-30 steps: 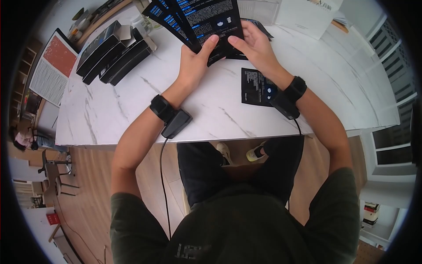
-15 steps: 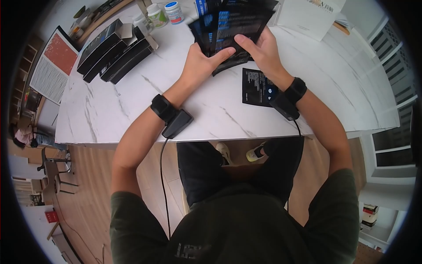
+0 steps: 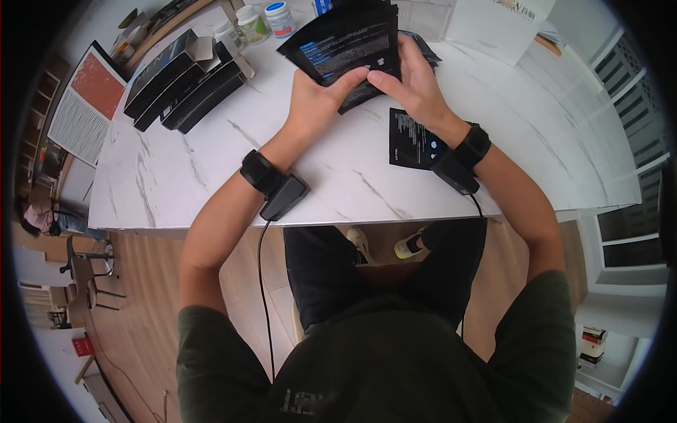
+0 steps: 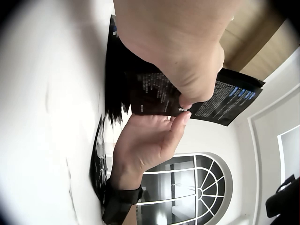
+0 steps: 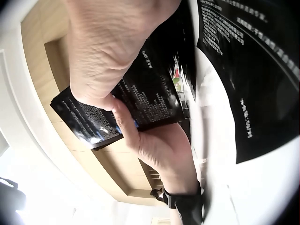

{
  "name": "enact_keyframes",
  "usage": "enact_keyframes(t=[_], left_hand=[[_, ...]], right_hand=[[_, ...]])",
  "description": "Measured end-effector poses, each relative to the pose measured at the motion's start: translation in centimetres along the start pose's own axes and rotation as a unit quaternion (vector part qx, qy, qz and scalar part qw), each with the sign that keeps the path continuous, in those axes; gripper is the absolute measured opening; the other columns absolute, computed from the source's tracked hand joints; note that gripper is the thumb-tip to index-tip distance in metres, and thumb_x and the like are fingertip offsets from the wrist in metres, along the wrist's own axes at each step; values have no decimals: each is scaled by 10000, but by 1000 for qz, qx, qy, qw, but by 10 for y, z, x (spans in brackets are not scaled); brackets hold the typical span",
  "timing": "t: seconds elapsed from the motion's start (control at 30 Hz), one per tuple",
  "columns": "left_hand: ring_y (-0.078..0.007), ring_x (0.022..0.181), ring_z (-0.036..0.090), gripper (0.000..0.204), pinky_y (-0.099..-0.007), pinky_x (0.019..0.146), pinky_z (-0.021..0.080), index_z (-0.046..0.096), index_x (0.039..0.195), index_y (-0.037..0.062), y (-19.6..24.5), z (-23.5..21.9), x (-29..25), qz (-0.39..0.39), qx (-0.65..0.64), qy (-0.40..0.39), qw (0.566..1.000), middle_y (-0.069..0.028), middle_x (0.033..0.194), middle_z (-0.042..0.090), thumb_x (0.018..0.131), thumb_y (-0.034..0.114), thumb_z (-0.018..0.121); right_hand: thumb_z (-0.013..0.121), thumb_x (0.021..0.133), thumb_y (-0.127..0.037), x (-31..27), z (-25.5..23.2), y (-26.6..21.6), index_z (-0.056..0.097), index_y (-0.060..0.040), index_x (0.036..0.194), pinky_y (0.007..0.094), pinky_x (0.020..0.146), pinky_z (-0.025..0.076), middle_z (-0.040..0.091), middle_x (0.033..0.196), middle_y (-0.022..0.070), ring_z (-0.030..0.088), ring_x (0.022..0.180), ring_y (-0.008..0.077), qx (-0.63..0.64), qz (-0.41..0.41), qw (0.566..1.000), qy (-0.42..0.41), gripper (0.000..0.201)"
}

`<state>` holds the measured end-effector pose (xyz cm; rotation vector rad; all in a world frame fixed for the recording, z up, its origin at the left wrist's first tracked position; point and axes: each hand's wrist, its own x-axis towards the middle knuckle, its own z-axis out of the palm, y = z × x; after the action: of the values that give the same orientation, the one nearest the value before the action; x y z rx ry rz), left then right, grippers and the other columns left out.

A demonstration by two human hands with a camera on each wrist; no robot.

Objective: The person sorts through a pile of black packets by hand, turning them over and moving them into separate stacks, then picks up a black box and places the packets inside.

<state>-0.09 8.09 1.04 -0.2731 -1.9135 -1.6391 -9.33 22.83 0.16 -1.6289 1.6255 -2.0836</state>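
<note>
Both my hands hold a stack of flat black sachets [image 3: 345, 46], printed with white and blue text, up over the far part of the table. My left hand [image 3: 315, 99] grips the stack's left and lower edge, thumb across the front. At the right edge my right hand [image 3: 416, 84] pinches it, the two thumb tips close together. In the left wrist view the sachets [image 4: 229, 101] stand tilted between both thumbs. One black sachet [image 3: 407, 137] lies flat near my right wrist, partly covered by the wrist camera. More black sachets [image 3: 425, 51] show behind my right hand.
Several long black boxes [image 3: 187, 84] lie at the left, one with an open flap. Small bottles [image 3: 280, 21] stand at the back beside a clear plastic container [image 3: 427, 17]. A white bag or box [image 3: 493, 28] stands back right. The table's front edge [image 3: 381, 223] runs before my lap.
The held stack swung right, its sachets blurred, then came back left and closer together, covering less of the back. The bottles came into sight. The flat sachet stayed in place.
</note>
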Motion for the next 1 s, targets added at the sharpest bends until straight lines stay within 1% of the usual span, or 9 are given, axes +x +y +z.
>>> enact_keyframes(t=[0.33,0.47,0.53,0.67,0.7,0.8,0.87,0.93,1.0], left_hand=[[-110,837,622,250,-253,753,509,629,1017,-33,-17,-1,2,-87,-60,-8,994,-76,937,673,814,89,709],[-108,809,623,220,-253,738,508,640,999,-39,-2,3,1,-57,-100,40,993,-73,920,678,826,86,695],[-110,798,624,208,-251,735,507,645,984,-38,4,1,0,-43,-96,52,993,-73,915,680,825,87,696],[-122,951,587,475,-265,821,485,485,1235,-27,-1,-1,5,15,-59,27,998,-91,1072,619,830,105,696],[-149,1102,527,461,-326,926,449,433,1260,-6,-3,0,5,13,-84,4,996,-92,1179,563,881,157,638],[-163,1136,510,417,-362,948,455,438,1253,4,-19,1,6,-59,-162,-21,985,-89,1185,555,913,192,590],[-203,1026,593,395,-369,907,493,433,1254,9,-23,2,6,-95,-153,-59,982,-109,1162,567,948,237,535],[-217,955,631,390,-351,863,515,435,1251,13,-20,-2,3,-158,-165,-144,963,-119,1146,579,959,258,517],[-225,906,650,386,-340,821,528,439,1246,11,-18,-5,1,-182,-106,-153,965,-127,1133,592,967,270,500]], right_hand=[[678,837,-158,-1,0,13,379,38,1246,297,939,405,534,1150,119,514,1064,160,15,10,999,-27,543],[697,820,-150,-2,-1,8,392,24,1271,286,929,410,553,1156,110,513,1057,135,-76,28,995,-66,571],[695,819,-136,-3,-1,2,506,15,1190,272,865,443,610,1078,86,555,964,113,-82,78,992,-56,443],[665,842,-112,1,-7,9,598,18,1053,258,777,472,650,968,59,584,860,99,-73,61,995,25,256],[662,846,-112,3,-9,9,596,19,1050,256,779,473,649,971,58,583,863,97,-51,58,995,57,251],[644,865,-119,9,-5,-4,562,19,1071,252,807,471,634,1001,62,576,897,95,49,42,991,113,262],[637,870,-120,10,-6,-5,540,20,1096,255,823,469,625,1014,65,571,914,97,55,31,990,128,283],[645,853,-114,5,-7,4,513,27,1125,279,833,466,604,1022,73,571,913,129,-63,29,993,96,334],[657,841,-131,5,-4,8,492,28,1149,284,828,466,597,1032,88,572,911,141,-77,-4,994,76,383]])
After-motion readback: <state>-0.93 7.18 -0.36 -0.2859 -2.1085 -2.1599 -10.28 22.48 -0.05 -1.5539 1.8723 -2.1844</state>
